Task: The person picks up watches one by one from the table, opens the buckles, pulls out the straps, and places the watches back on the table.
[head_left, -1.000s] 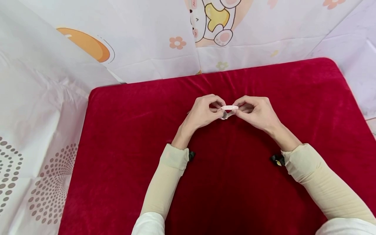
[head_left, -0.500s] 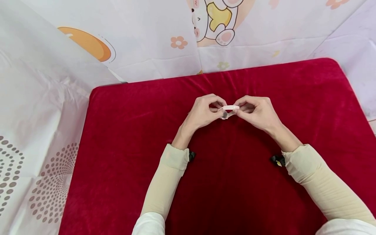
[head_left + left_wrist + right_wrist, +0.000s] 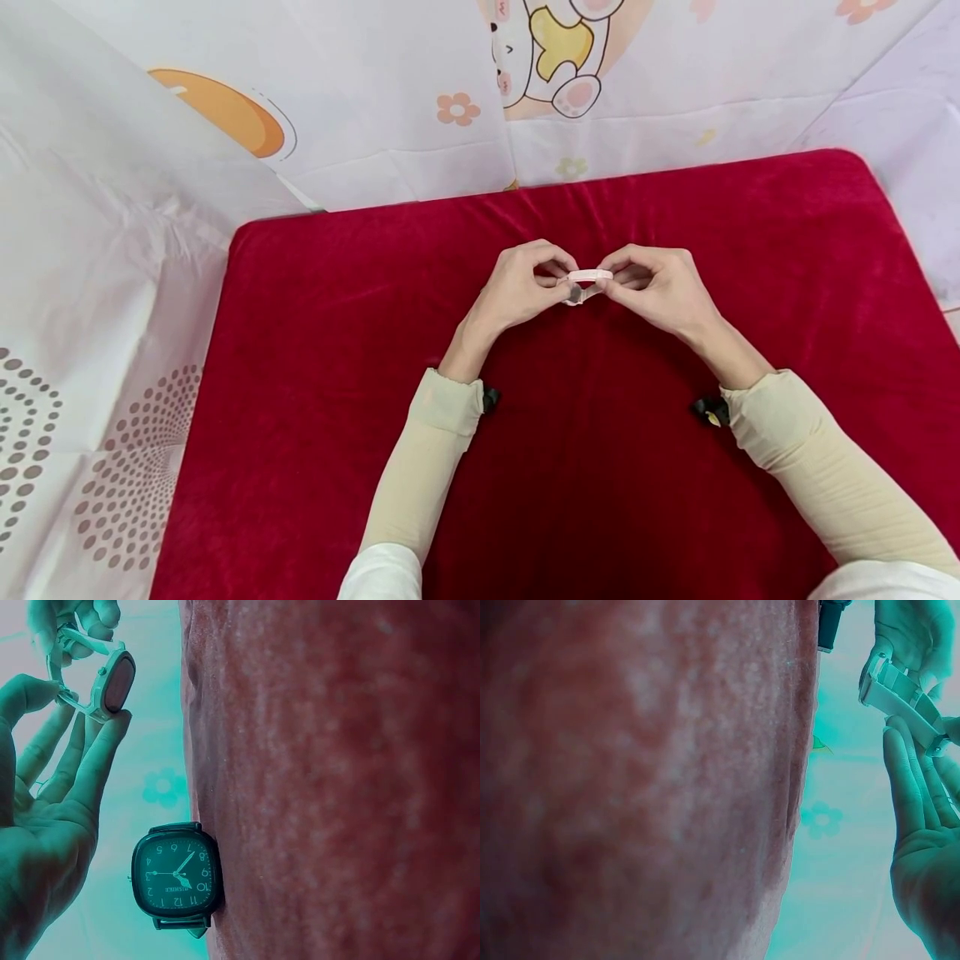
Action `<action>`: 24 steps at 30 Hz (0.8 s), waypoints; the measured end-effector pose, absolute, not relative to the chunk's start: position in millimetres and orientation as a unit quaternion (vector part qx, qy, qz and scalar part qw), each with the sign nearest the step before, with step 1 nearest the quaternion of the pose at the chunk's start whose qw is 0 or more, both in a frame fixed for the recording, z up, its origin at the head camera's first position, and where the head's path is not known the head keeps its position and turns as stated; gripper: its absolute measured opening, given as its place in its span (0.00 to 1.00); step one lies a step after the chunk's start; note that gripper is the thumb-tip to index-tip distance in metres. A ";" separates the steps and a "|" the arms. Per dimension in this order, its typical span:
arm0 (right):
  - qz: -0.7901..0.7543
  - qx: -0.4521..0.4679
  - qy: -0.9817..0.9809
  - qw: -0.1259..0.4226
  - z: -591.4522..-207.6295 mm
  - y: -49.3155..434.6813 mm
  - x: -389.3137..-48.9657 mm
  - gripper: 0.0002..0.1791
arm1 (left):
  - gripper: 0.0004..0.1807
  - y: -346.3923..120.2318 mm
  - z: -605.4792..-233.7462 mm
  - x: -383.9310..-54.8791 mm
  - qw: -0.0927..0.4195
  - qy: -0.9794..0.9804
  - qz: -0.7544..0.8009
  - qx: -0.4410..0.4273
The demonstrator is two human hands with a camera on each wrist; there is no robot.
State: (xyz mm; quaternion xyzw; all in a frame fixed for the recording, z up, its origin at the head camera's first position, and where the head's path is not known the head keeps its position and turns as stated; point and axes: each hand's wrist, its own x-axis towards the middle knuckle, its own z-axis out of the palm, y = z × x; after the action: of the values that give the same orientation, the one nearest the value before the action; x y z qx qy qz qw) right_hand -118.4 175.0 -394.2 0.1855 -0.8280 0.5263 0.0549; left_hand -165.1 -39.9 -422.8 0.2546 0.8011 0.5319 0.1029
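Note:
A wristwatch with a pale pink strap (image 3: pixel 589 275) is held up between both hands above the table. Its strap forms a loop, and the oval-looking dial (image 3: pixel 120 684) shows in the left wrist view. My left hand (image 3: pixel 517 287) pinches the left end between thumb and fingers, one fingertip touching the case. At the other end, my right hand (image 3: pixel 660 287) pinches the strap near a metal buckle (image 3: pixel 937 744). A second watch (image 3: pixel 178 874), black with a squarish dial, stands on edge on the cloth near the left hand; in the head view that hand hides nearly all of it.
A red velvety cloth (image 3: pixel 322 400) covers the table. White printed curtains (image 3: pixel 375 83) hang behind the far edge and along the left side. Dark wrist cameras (image 3: pixel 710 411) sit at the sleeve cuffs.

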 end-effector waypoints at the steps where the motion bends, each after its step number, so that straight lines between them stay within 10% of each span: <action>1: 0.528 0.186 -0.827 0.055 -394.2 174.9 -118.2 0.05 | 0.08 -40.0 -422.7 -165.0 0.103 0.801 0.532 0.254; 24: 0.527 0.183 -0.828 0.056 -394.5 173.5 -119.2 0.05 | 0.06 -42.9 -424.1 -165.7 0.092 0.803 0.530 0.257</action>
State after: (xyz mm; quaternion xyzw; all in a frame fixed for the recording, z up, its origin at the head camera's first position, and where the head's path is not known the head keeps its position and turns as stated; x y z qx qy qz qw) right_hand -119.2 173.5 -394.5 0.1828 -0.8281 0.5269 0.0562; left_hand -165.7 -42.9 -424.1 0.2569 0.8030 0.5300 0.0916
